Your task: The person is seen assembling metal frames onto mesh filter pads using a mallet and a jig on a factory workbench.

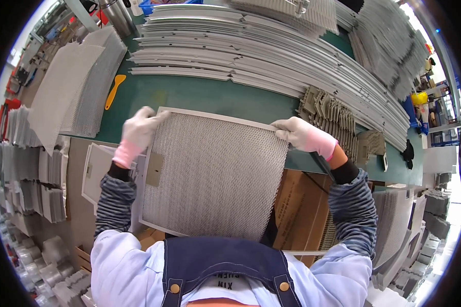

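Note:
A flat metal mesh filter panel (217,169) lies in front of me, its near end against my apron. A pale frame strip (215,117) runs along its far edge, and framing also borders the left and near sides. The right side shows bare, jagged mesh. At the far left corner, my left hand (140,129), in a white and pink glove, is closed with its fingertips on the frame; it is slightly blurred. My right hand (305,135), gloved alike, pinches the far right corner. A grey-brown plate (154,170) sits on the panel's left side.
Long metal frame strips (230,48) are stacked across the green table (189,92). Mesh sheets (71,82) and a yellow scraper (114,92) lie at left. Beige brackets (329,115) stand at right; a cardboard box (297,204) is below the table edge.

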A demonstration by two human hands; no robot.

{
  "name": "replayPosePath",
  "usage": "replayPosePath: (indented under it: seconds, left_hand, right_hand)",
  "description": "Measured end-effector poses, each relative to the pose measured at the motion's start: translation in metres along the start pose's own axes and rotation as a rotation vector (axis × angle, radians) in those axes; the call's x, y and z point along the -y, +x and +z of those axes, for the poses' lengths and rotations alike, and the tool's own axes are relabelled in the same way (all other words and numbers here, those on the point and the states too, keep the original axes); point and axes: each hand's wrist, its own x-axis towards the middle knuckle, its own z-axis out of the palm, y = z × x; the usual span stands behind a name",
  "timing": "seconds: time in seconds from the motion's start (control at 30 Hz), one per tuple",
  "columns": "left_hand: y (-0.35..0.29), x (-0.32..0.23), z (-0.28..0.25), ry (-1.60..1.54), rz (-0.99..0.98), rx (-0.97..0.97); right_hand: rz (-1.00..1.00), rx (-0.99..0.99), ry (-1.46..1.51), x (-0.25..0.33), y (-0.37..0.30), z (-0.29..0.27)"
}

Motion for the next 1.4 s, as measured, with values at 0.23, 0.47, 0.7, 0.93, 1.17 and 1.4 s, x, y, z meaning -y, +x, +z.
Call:
replayPosePath:
  seconds: [0.23,0.47,0.7,0.93,1.17,1.4]
  left_hand:
    - [-0.022,0.079,-0.020,0.401,-0.138,-0.238]
    - [-0.173,-0.050,-0.083,-0.388,-0.797,0.575]
    - [-0.127,-0.134,-0.091,-0.996,-1.119,-0.184]
    - [-0.044,-0.008,-0.306,-0.609,-0.362,-0.924]
    - [0.059,-0.020,-0.221,-0.254,0.054,0.234]
    - [0.119,-0.108,-0.130,-0.723,0.131,0.617]
  right_hand:
    - [-0.087,-0.016,-0.152,0.019,-0.002,0.001]
    - [0.106,-0.108,0.171,-0.017,-0.050,-0.001]
    - [-0.367,-0.664,-0.126,0.112,-0.041,-0.026]
    - [-0.317,-0.395,-0.149,0.189,-0.025,0.051]
    - [-0.596,0.421,-0.037,0.096,-0.064,0.176]
    - [-0.408,-1.012,-0.083,0.116,-0.110,0.009]
